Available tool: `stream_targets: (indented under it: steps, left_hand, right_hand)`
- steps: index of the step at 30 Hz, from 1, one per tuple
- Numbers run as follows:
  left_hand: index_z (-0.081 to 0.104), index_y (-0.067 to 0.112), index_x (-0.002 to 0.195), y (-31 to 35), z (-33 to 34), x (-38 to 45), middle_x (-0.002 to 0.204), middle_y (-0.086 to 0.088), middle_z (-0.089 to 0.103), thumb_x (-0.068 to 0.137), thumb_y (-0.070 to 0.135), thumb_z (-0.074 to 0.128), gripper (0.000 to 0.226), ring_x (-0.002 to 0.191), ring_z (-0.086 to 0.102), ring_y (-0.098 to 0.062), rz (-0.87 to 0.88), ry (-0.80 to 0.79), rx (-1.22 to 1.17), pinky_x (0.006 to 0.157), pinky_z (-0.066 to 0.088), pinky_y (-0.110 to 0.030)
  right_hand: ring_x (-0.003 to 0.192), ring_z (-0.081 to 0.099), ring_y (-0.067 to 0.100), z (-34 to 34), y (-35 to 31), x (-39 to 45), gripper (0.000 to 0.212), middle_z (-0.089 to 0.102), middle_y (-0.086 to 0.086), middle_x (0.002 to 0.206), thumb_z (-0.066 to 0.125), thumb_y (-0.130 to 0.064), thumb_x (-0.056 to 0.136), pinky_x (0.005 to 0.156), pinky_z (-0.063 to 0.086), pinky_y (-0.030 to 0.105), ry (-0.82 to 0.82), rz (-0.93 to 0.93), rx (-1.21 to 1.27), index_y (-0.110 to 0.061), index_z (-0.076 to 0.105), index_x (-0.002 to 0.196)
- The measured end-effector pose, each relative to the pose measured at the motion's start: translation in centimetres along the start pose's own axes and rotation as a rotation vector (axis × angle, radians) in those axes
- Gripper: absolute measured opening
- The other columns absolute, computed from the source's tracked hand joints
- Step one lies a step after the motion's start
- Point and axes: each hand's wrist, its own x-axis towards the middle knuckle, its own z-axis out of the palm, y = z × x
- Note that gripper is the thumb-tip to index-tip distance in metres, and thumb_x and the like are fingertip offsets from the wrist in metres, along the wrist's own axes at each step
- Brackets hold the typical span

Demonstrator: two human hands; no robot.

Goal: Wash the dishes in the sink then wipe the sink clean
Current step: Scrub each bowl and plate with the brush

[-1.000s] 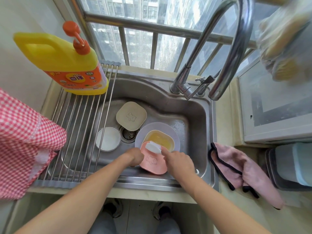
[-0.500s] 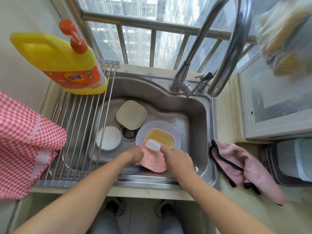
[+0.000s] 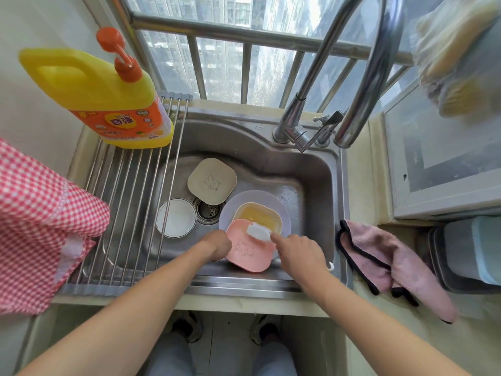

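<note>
In the steel sink (image 3: 311,185), my left hand (image 3: 217,244) grips the left edge of a pink square plate (image 3: 250,252) with a bear drawing. My right hand (image 3: 296,249) holds a white dish brush (image 3: 257,230) whose head lies on the plate's far edge. Behind it a yellow square dish (image 3: 257,215) sits on a pale lilac round plate (image 3: 282,204). A beige square plate (image 3: 211,180) and a white round bowl (image 3: 176,218) lie near the drain (image 3: 207,211).
A roll-up steel drying rack (image 3: 130,213) covers the sink's left side, with a yellow detergent bottle (image 3: 103,96) at its far end. A red checked cloth (image 3: 35,226) hangs at left. A pink cloth (image 3: 390,264) lies on the right counter. The tall faucet (image 3: 360,77) arches overhead.
The brush head has slid a little along the pink plate's far edge; both hands stay in nearly the same place.
</note>
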Motion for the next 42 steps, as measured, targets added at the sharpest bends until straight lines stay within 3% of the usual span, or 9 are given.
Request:
stream_targets:
  steps: [3,9,15,19,24,29,33,38,42]
  left_hand:
    - [0.063,0.001,0.113,0.3,-0.1,0.1,0.123,-0.022,0.065,0.099,0.014,0.040,0.030,0.111,0.062,-0.037,0.038,0.092,0.026,0.079,0.044,-0.033]
    - [0.054,0.004,0.119,1.2,-0.6,-0.8,0.119,-0.022,0.066,0.097,0.006,0.038,0.027,0.110,0.063,-0.042,0.159,0.352,0.228,0.082,0.048,-0.043]
    - [0.047,0.006,0.116,1.0,-0.6,-1.0,0.108,-0.020,0.070,0.098,0.003,0.035,0.022,0.100,0.067,-0.042,0.225,0.499,0.262,0.072,0.046,-0.042]
    - [0.044,0.008,0.112,1.1,0.1,-0.9,0.103,-0.018,0.070,0.096,0.001,0.033,0.020,0.095,0.067,-0.043,0.261,0.522,0.218,0.066,0.038,-0.041]
    - [0.040,0.011,0.104,0.6,0.6,-0.2,0.097,-0.018,0.070,0.094,-0.002,0.033,0.018,0.088,0.067,-0.044,0.297,0.543,0.156,0.063,0.040,-0.042]
    - [0.041,0.009,0.103,0.1,0.8,0.2,0.096,-0.027,0.065,0.094,0.005,0.041,0.010,0.084,0.062,-0.047,0.311,0.467,-0.016,0.063,0.042,-0.045]
    - [0.042,0.007,0.111,-0.1,1.7,0.6,0.103,-0.027,0.063,0.092,0.004,0.043,0.019,0.093,0.059,-0.045,0.211,0.371,-0.254,0.074,0.045,-0.043]
    - [0.037,0.011,0.104,-0.6,2.3,1.1,0.105,-0.026,0.062,0.090,0.002,0.038,0.016,0.087,0.054,-0.038,0.146,0.367,-0.307,0.072,0.041,-0.040]
    - [0.037,0.009,0.104,-0.5,2.5,1.2,0.103,-0.025,0.062,0.091,0.001,0.036,0.016,0.083,0.051,-0.035,0.138,0.362,-0.304,0.070,0.040,-0.039]
  right_hand:
    - [0.077,0.048,0.033,-0.4,0.3,-1.5,0.043,0.045,0.004,0.082,0.045,0.001,0.091,0.065,0.040,0.037,-0.024,0.061,0.029,-0.024,0.045,0.126]
    - [0.091,0.057,0.033,-2.1,-0.8,0.0,0.033,0.063,0.009,0.109,0.046,-0.008,0.090,0.074,0.044,0.035,-0.154,0.160,0.228,-0.022,0.059,0.116]
    - [0.089,0.060,0.033,-2.6,-0.2,0.9,0.029,0.066,0.007,0.107,0.049,-0.012,0.090,0.072,0.047,0.035,-0.162,0.113,0.243,-0.029,0.062,0.110]
    - [0.093,0.066,0.036,-2.3,0.2,0.4,0.039,0.066,0.009,0.100,0.047,-0.003,0.091,0.065,0.039,0.037,0.027,0.111,0.042,-0.026,0.051,0.122]
    - [0.084,0.058,0.037,-0.5,-1.7,-1.0,0.025,0.048,0.006,0.085,0.045,-0.011,0.095,0.066,0.037,0.038,-0.048,-0.009,0.135,-0.027,0.051,0.114]
    - [0.089,0.064,0.034,-0.8,0.5,0.3,0.030,0.056,0.007,0.088,0.047,-0.010,0.098,0.064,0.038,0.038,0.032,0.096,0.024,-0.027,0.047,0.123]
    - [0.089,0.063,0.035,-0.6,-1.5,-0.5,0.026,0.053,0.005,0.086,0.048,-0.012,0.094,0.067,0.043,0.038,-0.041,0.075,0.182,-0.026,0.055,0.115]
    - [0.081,0.059,0.022,-0.4,-1.4,-0.1,0.010,0.066,-0.002,0.089,0.059,-0.030,0.093,0.069,0.047,0.032,-0.168,0.210,0.756,-0.031,0.068,0.098]
    - [0.087,0.062,0.028,-1.3,1.0,-0.1,0.015,0.069,0.001,0.100,0.055,-0.028,0.093,0.072,0.048,0.033,-0.161,0.228,0.555,-0.033,0.067,0.100]
